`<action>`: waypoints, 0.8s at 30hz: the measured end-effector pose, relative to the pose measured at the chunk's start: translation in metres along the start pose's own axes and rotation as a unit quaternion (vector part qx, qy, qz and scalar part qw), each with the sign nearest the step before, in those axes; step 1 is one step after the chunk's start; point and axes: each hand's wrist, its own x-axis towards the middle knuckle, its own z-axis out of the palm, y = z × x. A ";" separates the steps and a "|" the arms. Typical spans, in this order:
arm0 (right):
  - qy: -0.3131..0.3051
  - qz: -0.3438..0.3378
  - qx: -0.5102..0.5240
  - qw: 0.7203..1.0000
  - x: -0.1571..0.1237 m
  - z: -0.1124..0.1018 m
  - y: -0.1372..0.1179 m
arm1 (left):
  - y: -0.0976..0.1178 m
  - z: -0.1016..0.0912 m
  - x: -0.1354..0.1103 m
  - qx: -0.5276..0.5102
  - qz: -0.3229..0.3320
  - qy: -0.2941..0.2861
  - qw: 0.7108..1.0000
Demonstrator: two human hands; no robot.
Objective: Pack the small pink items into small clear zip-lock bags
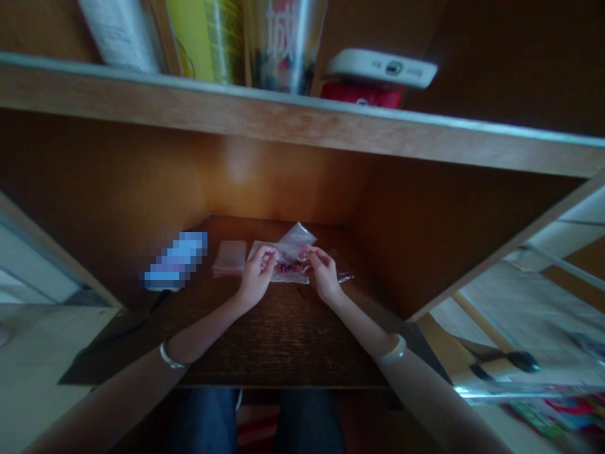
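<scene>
My left hand (258, 277) and my right hand (324, 275) are raised a little over the dark wooden desk top, thumbs and fingers pinched. Between them is a small clear plastic bag (297, 238), tilted, its edges at my fingertips. Under it lies a larger clear bag (263, 247), partly covered by my hands. Small dark red beads (289, 269) show just below the small bag; whether they are inside a bag I cannot tell. Beside my right hand lies a small packet with reddish bits (346, 277). A stack of clear bags (230, 257) lies left of my left hand.
At the left a phone with a lit, blurred-out screen (177, 260) leans by the side wall, a dark cable (135, 329) running from it. A shelf edge (283, 120) crosses above my hands, bearing a yellow can (208, 41), a clear jar (283, 47) and a white device (382, 66).
</scene>
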 end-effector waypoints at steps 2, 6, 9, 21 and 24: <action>0.000 -0.009 -0.010 1.000 -0.001 0.001 0.000 | 0.000 0.001 0.000 -0.019 -0.001 0.005 1.000; 0.003 -0.011 -0.013 1.000 0.001 -0.001 0.002 | -0.001 0.002 0.000 -0.048 0.004 0.010 0.999; 0.046 -0.045 -0.011 0.998 0.003 -0.003 0.004 | -0.002 0.001 0.000 -0.042 0.005 0.014 0.999; -0.036 0.035 -0.002 0.999 -0.003 0.003 -0.001 | 0.001 0.000 0.000 -0.066 -0.012 0.006 0.998; -0.090 0.024 -0.045 0.995 -0.007 0.005 0.000 | 0.006 -0.001 0.000 -0.062 -0.009 0.017 0.998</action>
